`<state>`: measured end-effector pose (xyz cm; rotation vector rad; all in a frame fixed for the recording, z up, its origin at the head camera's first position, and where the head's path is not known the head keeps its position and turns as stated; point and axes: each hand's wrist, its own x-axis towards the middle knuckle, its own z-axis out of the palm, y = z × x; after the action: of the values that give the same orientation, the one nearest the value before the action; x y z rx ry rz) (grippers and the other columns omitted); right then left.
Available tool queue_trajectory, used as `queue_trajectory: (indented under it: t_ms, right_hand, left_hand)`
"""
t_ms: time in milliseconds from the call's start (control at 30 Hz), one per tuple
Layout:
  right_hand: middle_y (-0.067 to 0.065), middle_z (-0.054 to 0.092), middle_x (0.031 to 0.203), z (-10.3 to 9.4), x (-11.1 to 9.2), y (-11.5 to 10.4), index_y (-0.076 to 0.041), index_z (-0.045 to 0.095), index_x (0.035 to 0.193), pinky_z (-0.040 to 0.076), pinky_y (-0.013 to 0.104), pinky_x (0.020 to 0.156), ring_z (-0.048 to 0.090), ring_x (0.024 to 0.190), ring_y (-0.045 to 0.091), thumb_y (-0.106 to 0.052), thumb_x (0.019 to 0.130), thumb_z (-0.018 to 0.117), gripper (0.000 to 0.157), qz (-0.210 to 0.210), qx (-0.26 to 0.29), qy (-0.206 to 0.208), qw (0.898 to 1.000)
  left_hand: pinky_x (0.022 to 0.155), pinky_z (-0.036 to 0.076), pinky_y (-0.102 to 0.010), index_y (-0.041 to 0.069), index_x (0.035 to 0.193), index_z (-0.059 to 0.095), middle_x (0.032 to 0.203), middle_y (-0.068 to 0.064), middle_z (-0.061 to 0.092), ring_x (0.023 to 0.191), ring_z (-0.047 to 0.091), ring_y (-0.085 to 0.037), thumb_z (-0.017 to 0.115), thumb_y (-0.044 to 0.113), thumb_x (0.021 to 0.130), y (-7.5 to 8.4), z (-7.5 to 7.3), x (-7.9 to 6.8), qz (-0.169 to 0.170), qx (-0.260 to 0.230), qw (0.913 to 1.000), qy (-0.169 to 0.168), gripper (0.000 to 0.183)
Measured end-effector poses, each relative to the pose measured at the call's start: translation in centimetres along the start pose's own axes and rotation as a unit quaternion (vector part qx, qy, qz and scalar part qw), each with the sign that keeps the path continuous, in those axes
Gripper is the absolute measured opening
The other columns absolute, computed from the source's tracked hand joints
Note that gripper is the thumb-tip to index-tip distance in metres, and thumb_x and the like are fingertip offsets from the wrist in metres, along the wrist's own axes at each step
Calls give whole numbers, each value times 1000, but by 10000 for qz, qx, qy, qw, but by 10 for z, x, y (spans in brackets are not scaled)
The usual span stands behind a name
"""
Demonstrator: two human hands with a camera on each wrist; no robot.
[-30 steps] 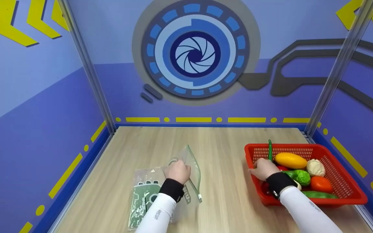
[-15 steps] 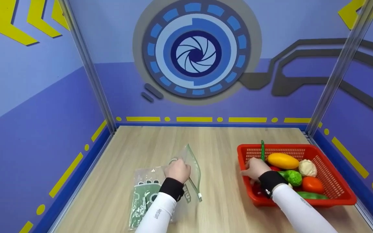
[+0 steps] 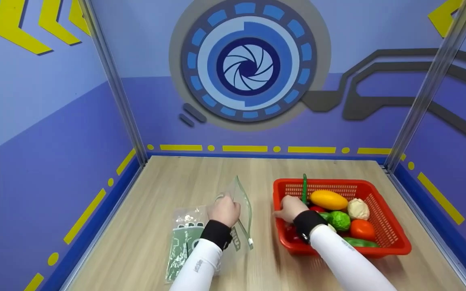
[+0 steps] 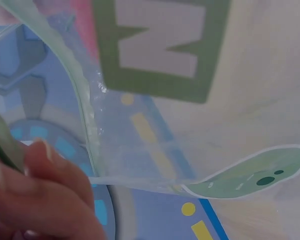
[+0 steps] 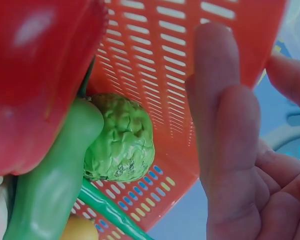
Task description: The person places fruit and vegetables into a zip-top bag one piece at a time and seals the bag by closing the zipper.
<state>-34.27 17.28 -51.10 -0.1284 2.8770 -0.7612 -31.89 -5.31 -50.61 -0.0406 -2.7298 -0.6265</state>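
Clear plastic bag with a green zip edge and green print (image 4: 155,90): located left of the red rectangular perforated plastic basket (image 3: 390,221), over the pale wood-grain bench (image 3: 200,173). Farthest left of the basket, clear green-printed film (image 3: 181,242) lies flat; whether it belongs to the same bag cannot be told. Nearer the basket, the left hand (image 3: 225,209) pinches the bag's edge between thumb and fingers; the mouth stands parted. At the basket's left wall, the right hand (image 3: 291,208) grips that wall, fingers inside, thumb outside. Basket contents, left to right: slim green chilli (image 3: 304,189) at the back left; glossy red item (image 3: 317,209), partly hidden; yellow oval item (image 3: 329,199) toward the back; wrinkled green ball (image 3: 339,221) near the middle; whitish knobbly head (image 3: 358,209) toward the right wall; long green item (image 3: 360,243) along the front; round orange-red tomato (image 3: 362,230) just behind it.
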Motion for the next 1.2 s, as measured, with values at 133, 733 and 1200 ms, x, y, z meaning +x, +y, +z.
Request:
queue_trajectory:
  t_ms: [133,733,1200]
  right_hand:
    - [0,55,57,7,3,-14,-9,67,76,47,24,53,58,48,14,-27,91,79,26,8,104,-123,9999]
    - [11,69,81,32,9,-53,1,72,98,53,27,56,67,60,19,12,87,52,25,-316,1469,-741,9859]
    - [7,68,81,37,15,-57,0,71,84,47,26,68,56,73,17,7,81,55,18,-904,1168,-539,9876]
  left_hand:
    - [49,40,-37,0,97,69,67,-4,55,55,45,-17,62,16,92,3,-6,0,-48,-127,9999,-61,17]
    - [49,42,-40,5,89,66,61,-5,56,54,50,-20,64,17,91,9,-11,3,74,-387,9991,-151,12]
    - [53,48,-44,10,78,62,65,-7,60,60,62,-23,64,21,92,9,-2,2,57,-290,9992,-254,18]
